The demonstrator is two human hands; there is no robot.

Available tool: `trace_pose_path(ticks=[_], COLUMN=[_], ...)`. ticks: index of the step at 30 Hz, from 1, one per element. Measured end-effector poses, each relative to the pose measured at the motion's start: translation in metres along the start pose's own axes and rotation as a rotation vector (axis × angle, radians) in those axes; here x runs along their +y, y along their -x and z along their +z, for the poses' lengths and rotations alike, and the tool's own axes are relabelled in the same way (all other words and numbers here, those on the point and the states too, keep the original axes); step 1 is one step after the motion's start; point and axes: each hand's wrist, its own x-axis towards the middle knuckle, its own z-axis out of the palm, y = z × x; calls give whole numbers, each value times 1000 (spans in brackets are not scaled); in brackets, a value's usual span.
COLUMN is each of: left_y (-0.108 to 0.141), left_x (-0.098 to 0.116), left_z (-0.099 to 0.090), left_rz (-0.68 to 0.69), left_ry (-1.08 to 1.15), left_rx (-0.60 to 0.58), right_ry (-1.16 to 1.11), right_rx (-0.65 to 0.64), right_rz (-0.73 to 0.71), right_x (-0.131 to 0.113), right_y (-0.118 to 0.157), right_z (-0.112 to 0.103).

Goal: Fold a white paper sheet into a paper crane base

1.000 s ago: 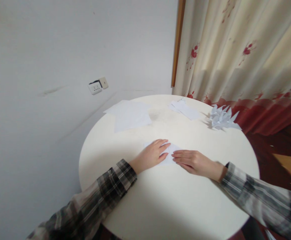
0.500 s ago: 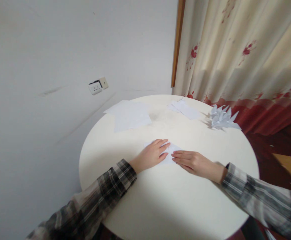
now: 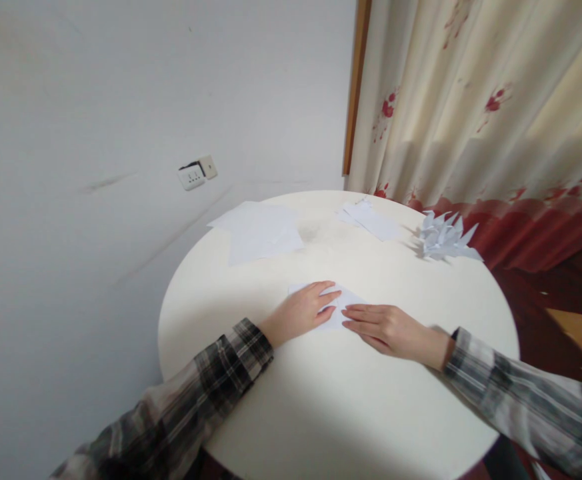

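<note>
Resting on folded white paper (image 3: 337, 316) atop the worktop (image 3: 351, 400) are the splayed left hand (image 3: 305, 309) and outstretched, unclenched right hand (image 3: 389, 329).

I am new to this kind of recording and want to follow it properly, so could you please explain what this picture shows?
Gladly. There is no machine here: a person works with two bare hands, seen from a camera worn on their head, looking forward and down. The left hand and the right hand rest on a small white paper lying on a round white table; neither lifts it. Farther back are large paper sheets on the left, smaller paper pieces near the middle, and a cluster of origami figures, perhaps cranes, on the right.
</note>
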Motion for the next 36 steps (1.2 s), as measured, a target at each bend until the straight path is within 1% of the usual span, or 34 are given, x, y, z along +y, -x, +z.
trace_pose_path(ticks=[6,10,16,21,25,28,31,34,36], left_y=[0,-2,-4,-4,-6,-8,-10,-11,-11], left_x=[5,6,3,5,9,13,17,20,20], left_z=[1,-1,-1,-3,-5,-7,-7,-6,-4], left_rz=[-12,-2,46,16,-25,-48,-73,-100,-107], left_ry=[-55,-86,-56,-47,-51,-66,-80,-92,-96], left_rx=[71,53,11,-12,-9,-7,3,17,24], right_ry=[11,16,5,-16,-44,-129,-288,-467,-584], right_rx=[10,14,23,28,16,25,44,63,77], right_rz=[0,0,8,17,32,70,143,242,358], right_x=[1,1,0,-1,-2,-4,-3,0,3], right_y=[1,0,-1,-2,-2,-5,-10,-14,-16], right_z=[3,3,1,1,0,-4,-8,-11,-11])
